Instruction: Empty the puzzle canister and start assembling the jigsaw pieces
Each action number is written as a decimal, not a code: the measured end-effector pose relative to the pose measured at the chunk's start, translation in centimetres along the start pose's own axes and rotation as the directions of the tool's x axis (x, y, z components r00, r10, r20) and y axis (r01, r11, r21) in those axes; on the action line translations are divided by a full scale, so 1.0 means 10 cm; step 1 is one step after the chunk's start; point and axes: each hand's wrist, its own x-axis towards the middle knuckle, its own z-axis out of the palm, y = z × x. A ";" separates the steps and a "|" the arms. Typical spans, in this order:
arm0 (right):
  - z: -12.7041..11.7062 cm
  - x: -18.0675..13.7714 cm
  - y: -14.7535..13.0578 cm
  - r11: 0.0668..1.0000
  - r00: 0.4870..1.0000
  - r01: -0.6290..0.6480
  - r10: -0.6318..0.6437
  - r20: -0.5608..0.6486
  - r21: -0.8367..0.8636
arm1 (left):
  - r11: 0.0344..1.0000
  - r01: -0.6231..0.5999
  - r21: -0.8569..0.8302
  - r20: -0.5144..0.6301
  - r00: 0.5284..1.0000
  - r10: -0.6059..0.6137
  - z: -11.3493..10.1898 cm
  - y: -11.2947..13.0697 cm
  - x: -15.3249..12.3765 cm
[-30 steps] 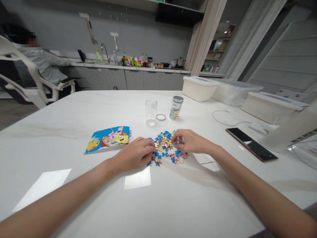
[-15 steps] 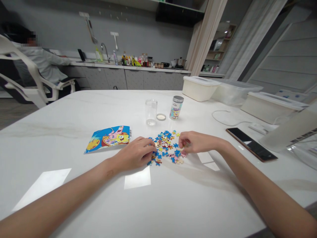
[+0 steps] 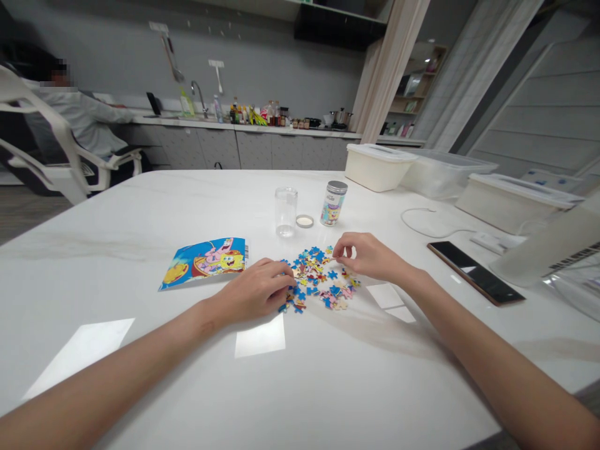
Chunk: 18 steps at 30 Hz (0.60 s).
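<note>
A heap of small blue, yellow and pink puzzle pieces (image 3: 319, 279) lies on the white table (image 3: 140, 262). My left hand (image 3: 255, 292) rests on the heap's left edge, fingers curled down over some pieces. My right hand (image 3: 368, 256) hovers at the heap's upper right, thumb and forefinger pinched together just above the pieces; what they hold is too small to make out. A cartoon picture card (image 3: 206, 261) lies flat to the left of the heap.
Behind the heap stand an empty clear jar (image 3: 285, 212), its lid (image 3: 304, 221) and a capped jar with a cartoon label (image 3: 334, 203). A phone (image 3: 475, 272), a cable (image 3: 422, 225) and lidded bins (image 3: 377, 165) are to the right. A person sits far left by a white chair (image 3: 56, 150).
My right hand pulled back from the middle of the heap to its right edge, then lifted to the upper right corner in a pinch. My left hand stayed put.
</note>
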 end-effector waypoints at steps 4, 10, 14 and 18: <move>0.05 0.01 0.07 0.999 0.996 0.041 -0.039 0.080 -0.029 | 1.000 -0.005 0.005 -0.004 1.000 0.005 0.00 0.00 0.00; -0.07 -0.03 0.07 0.988 0.995 -0.028 0.042 0.091 -0.152 | 1.000 -0.006 0.004 -0.011 1.000 0.006 -0.01 0.00 0.00; -0.16 -0.09 0.01 0.961 0.967 -0.055 0.119 0.224 -0.271 | 1.000 -0.006 0.001 -0.014 1.000 0.006 0.00 0.00 0.00; -0.16 -0.11 0.01 0.959 0.946 -0.040 0.127 0.298 -0.281 | 1.000 -0.007 0.000 -0.013 1.000 0.007 0.00 0.00 0.00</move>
